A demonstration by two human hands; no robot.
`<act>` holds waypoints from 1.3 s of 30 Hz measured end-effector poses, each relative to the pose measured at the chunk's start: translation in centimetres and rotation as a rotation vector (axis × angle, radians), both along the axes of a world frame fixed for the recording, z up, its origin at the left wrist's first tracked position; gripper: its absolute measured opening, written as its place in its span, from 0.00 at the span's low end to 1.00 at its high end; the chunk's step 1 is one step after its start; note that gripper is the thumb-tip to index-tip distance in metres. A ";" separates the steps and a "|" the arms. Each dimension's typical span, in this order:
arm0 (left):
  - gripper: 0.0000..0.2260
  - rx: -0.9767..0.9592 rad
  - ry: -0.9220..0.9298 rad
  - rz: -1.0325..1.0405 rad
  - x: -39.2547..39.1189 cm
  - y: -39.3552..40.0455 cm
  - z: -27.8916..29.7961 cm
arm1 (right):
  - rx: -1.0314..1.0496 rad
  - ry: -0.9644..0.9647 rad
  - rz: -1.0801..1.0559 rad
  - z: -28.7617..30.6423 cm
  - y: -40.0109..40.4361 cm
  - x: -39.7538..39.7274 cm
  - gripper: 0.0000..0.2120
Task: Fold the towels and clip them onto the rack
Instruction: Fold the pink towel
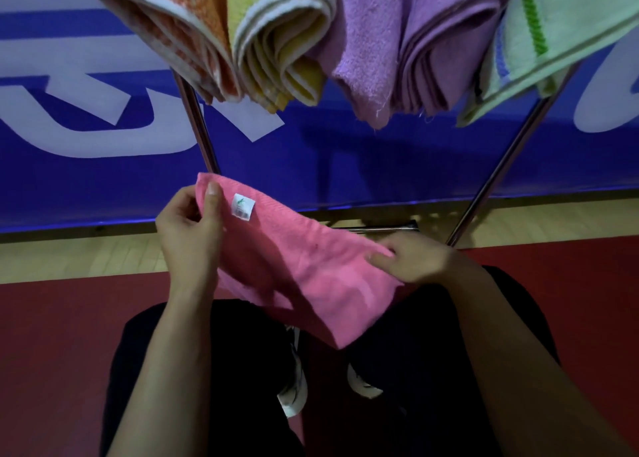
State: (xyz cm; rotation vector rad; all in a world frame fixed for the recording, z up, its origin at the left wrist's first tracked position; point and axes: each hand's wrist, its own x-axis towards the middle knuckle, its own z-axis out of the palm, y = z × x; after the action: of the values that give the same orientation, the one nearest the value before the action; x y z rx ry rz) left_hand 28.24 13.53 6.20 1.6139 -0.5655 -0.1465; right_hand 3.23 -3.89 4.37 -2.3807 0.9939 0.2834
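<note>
A soft pink terry towel (304, 270) with a small white sewn-in label (243, 206) is held in the air over the person's lap, below the metal drying rack (197, 117) where four folded towels already hang: orange (173, 24), yellow (276, 41), lilac (415, 41) and pale green (560, 34). The left hand (190, 228) pinches the upper left corner, thumb on the front face and fingers curled behind it; the right hand (415, 259) grips the right edge with its fingers curled over the cloth. The towel looks light and limp, sagging between the two grips, so it will likely droop wherever it is unsupported. Holding it at corners or along a hem should keep the edges aligned while folding; the pile should not slip. No clip is visible.
</note>
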 end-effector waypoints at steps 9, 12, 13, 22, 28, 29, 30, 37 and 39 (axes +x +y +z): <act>0.08 0.088 -0.013 -0.381 -5.8 -2.6 -0.5 | 0.523 -0.812 -0.525 1.0 1.5 2.5 0.19; 0.07 0.102 -0.053 -0.491 -8.3 -3.8 -1.1 | 0.567 -0.819 -0.577 1.1 1.8 3.6 0.16; 0.07 0.105 -0.081 -0.499 -8.9 -4.1 -1.3 | 0.570 -0.818 -0.561 1.2 1.9 3.8 0.16; 0.07 0.169 -0.094 -0.469 -9.4 -4.5 -1.9 | 0.393 -0.795 -0.475 1.2 2.3 3.3 0.08; 0.07 0.247 -0.146 -0.430 -9.5 -4.4 -2.2 | 0.084 -0.657 -0.473 1.4 2.9 3.8 0.11; 0.07 0.247 -0.147 -0.424 -9.5 -4.5 -2.1 | 0.104 -0.663 -0.476 1.5 3.0 3.9 0.12; 0.08 0.243 -0.143 -0.421 -9.4 -4.4 -2.0 | 0.157 -0.678 -0.469 1.6 3.1 3.9 0.11; 0.10 0.233 -0.084 -0.421 -8.4 -4.0 -1.9 | 0.497 -0.810 -0.267 2.2 2.9 3.1 0.09; 0.09 0.202 -0.049 -0.444 -8.2 -3.9 -1.8 | 0.441 -0.800 -0.221 2.3 2.9 2.7 0.14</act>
State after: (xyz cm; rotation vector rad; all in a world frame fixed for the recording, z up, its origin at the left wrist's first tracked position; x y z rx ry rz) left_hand 20.00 9.60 4.44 1.6677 -0.9682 -0.5080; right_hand 5.91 -1.02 6.64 -1.7082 0.6929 -0.4603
